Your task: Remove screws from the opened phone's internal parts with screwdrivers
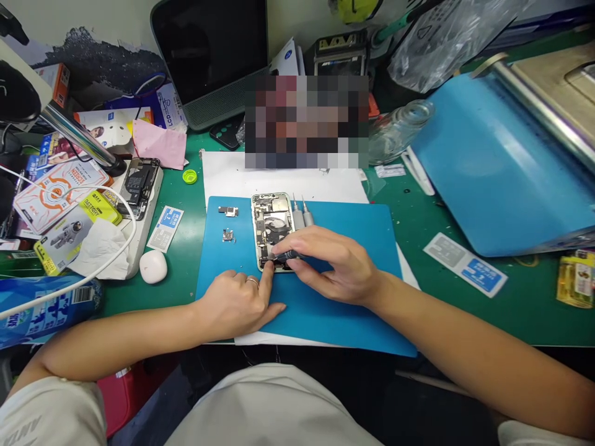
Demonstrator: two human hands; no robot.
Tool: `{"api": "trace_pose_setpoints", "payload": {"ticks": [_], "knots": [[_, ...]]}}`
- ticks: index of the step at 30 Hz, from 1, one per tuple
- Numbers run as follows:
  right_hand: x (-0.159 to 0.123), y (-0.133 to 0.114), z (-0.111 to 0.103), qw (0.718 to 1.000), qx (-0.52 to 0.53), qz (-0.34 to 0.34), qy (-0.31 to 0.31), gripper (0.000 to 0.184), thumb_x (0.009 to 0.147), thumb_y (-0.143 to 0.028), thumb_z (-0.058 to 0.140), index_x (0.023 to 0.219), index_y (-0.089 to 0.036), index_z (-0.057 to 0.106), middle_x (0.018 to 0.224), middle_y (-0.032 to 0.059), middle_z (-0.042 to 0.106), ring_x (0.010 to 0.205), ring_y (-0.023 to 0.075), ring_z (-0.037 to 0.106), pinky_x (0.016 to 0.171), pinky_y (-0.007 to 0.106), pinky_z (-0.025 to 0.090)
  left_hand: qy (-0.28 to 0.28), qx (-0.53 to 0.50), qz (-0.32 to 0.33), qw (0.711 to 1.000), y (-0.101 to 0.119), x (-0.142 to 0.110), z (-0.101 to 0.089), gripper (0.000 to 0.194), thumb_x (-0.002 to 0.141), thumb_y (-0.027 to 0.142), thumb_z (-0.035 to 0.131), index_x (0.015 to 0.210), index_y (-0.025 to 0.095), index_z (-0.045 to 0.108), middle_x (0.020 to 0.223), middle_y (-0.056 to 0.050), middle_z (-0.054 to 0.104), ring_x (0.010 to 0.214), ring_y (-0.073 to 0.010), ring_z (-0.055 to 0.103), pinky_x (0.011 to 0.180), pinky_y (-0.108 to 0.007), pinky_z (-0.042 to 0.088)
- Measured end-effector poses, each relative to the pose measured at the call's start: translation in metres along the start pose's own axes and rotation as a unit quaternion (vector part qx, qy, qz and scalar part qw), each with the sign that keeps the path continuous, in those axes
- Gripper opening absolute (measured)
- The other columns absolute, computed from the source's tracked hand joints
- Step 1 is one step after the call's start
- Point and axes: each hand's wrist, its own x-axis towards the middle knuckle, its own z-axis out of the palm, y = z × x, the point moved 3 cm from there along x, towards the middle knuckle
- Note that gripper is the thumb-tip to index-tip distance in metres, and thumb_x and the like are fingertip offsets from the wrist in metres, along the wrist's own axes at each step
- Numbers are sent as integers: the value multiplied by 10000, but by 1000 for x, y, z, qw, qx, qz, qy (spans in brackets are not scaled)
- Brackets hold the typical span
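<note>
An opened phone (274, 217) lies on the blue mat (353, 248), its inner parts showing. My left hand (237, 300) rests at the phone's lower left; its index fingertip touches the bottom edge, the thumb is stretched out and the other fingers are curled. Over the phone's lower right, my right hand (334, 263) pinches a dark slim tool (289, 254) that looks like a screwdriver; its tip is hard to make out. Two grey screwdrivers (302, 217) lie just right of the phone. Left of it sit two small phone parts, a metal plate (229, 212) and a small component (228, 235).
White paper (227, 176) lies under the mat. To the left are a white earbud case (153, 267), another opened phone (139, 183), boxes and a white cable (132, 229). A glass jar (400, 133) and a large blue sheet (483, 167) are at the right.
</note>
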Motion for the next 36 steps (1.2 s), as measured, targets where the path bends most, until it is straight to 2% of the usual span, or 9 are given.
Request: {"api": "trace_pose_setpoints", "payload": {"ticks": [6, 10, 15, 20, 24, 27, 30, 36], "knots": [[0, -1, 1, 1000, -6, -9, -1, 595, 919, -21, 627, 1461, -191, 450, 997, 88, 765, 903, 208, 763, 779, 368, 669, 18, 1, -1, 1000, 0, 1, -2, 648, 1048, 514, 510, 1309, -66, 629, 641, -88, 697, 567, -230, 702, 539, -317, 520], [-1, 0, 0, 1000, -15, -4, -1, 588, 926, -43, 637, 1457, -217, 451, 973, 64, 764, 886, 198, 762, 763, 355, 666, 19, 4, 4, 1000, 0, 1, -2, 643, 1046, 511, 518, 1299, -68, 633, 621, -82, 690, 541, -225, 690, 516, -313, 503], [0, 0, 0, 1000, -12, -20, 2, 627, 900, -17, 642, 1468, -191, 443, 954, 70, 762, 882, 212, 771, 765, 365, 669, 11, 6, 0, 1000, -1, 1, -2, 641, 1050, 518, 512, 1305, -57, 629, 625, -75, 692, 549, -228, 694, 521, -313, 509], [-2, 0, 0, 999, -50, -7, 2, 617, 901, -46, 655, 1458, -214, 449, 956, 72, 784, 833, 215, 776, 708, 351, 667, 19, 6, 3, 1000, -1, 0, -1, 667, 1049, 524, 513, 1345, -66, 605, 621, -69, 691, 541, -227, 691, 519, -317, 521], [-6, -1, -2, 998, -49, 16, 33, 528, 924, -95, 665, 1403, -263, 518, 962, 64, 800, 797, 200, 779, 674, 309, 670, 31, 9, 2, 999, 0, -1, -1, 658, 1039, 520, 536, 1330, -64, 621, 609, -65, 682, 539, -227, 690, 527, -318, 531], [-7, -1, -2, 997, -12, 41, 62, 511, 927, -94, 671, 1393, -264, 544, 1007, 65, 806, 871, 198, 795, 758, 305, 692, 40, 15, 5, 999, 1, -1, -2, 659, 1039, 518, 535, 1313, -74, 625, 599, -60, 670, 515, -223, 671, 510, -326, 522], [-8, -1, 3, 999, 4, 37, 40, 508, 907, -61, 698, 1369, -228, 571, 1059, 80, 809, 970, 201, 802, 844, 297, 693, 52, 16, 10, 998, 2, 0, -4, 628, 1039, 504, 533, 1270, -71, 639, 613, -63, 671, 522, -218, 671, 504, -325, 513], [-10, 0, 11, 998, 44, 43, -20, 453, 931, -82, 684, 1348, -228, 582, 1098, 63, 814, 1007, 190, 804, 869, 281, 692, 51, 8, 9, 999, 1, 1, -5, 510, 1041, 486, 522, 1127, 3, 663, 606, -49, 656, 502, -212, 647, 447, -324, 455]]}}
